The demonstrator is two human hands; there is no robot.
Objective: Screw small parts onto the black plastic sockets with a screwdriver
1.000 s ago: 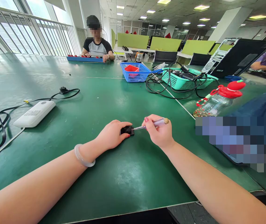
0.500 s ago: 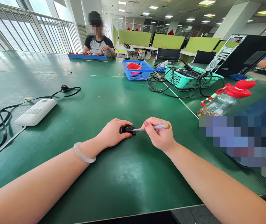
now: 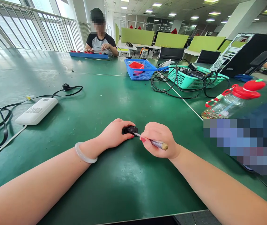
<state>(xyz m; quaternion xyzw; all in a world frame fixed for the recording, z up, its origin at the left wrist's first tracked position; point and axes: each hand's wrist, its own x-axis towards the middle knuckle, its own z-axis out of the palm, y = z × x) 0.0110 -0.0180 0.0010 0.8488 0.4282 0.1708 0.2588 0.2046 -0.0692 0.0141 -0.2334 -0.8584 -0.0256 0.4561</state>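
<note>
My left hand [image 3: 115,133] rests on the green table, its thumb and fingers closed round the sides of a small black part [image 3: 131,129]. The part's exact kind cannot be made out, and its left end is hidden in the hand. In my right hand [image 3: 161,132] is a slim screwdriver [image 3: 158,144] with a clear handle and a brownish end cap. Its thin metal shaft points left, and the tip meets the right end of the black part.
A white power adapter [image 3: 37,111] with black cables lies left. Farther back stand a blue basket [image 3: 140,74] and a green basket [image 3: 189,82] with tangled cables. A red-lidded bottle [image 3: 234,101] lies tilted at right. Another person [image 3: 101,42] sits across the table behind a blue rail [image 3: 88,55].
My right hand has turned, so the screwdriver's handle end now points lower and the shaft slants up toward the black part. My left hand keeps its grip. The view has shifted slightly.
</note>
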